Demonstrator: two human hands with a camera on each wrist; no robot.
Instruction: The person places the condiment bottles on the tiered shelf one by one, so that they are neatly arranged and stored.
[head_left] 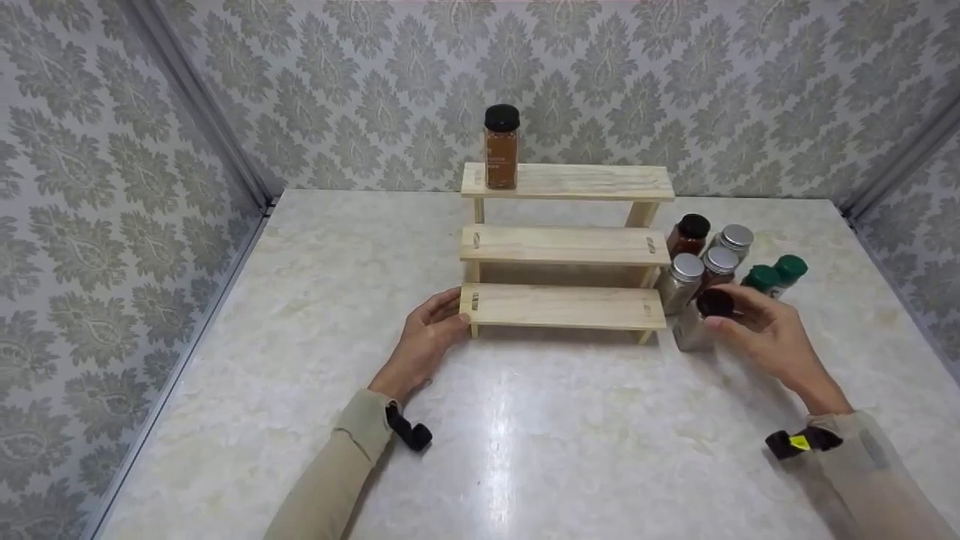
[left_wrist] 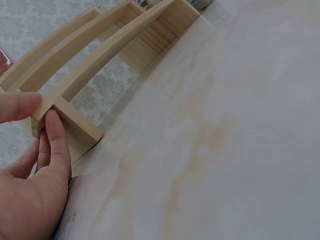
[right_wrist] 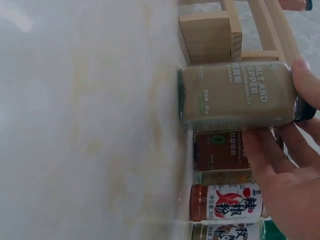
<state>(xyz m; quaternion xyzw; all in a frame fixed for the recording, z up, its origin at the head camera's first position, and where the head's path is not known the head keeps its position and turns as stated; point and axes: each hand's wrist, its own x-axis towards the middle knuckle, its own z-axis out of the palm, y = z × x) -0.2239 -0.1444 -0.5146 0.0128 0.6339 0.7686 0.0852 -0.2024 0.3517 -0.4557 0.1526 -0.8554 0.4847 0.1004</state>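
A three-step wooden spice rack (head_left: 562,307) stands on the table. My left hand (head_left: 429,337) grips the left end of its lowest step; in the left wrist view the thumb and fingers of that hand (left_wrist: 35,195) pinch the board's corner. At the rack's right side, my right hand (head_left: 780,345) holds a black-capped glass spice jar (head_left: 691,335) near its cap. Its label reads salt and pepper in the right wrist view, where the upright jar (right_wrist: 235,95) shows tan powder. Whether its base touches the table, I cannot tell.
A black-capped jar of orange-brown spice (head_left: 501,154) stands on the top step's left end. Beside the rack's right side cluster silver-lidded jars (head_left: 679,285), another black-capped jar (head_left: 688,236) and two green-capped bottles (head_left: 787,274). Patterned walls (head_left: 420,90) enclose the table (head_left: 337,262).
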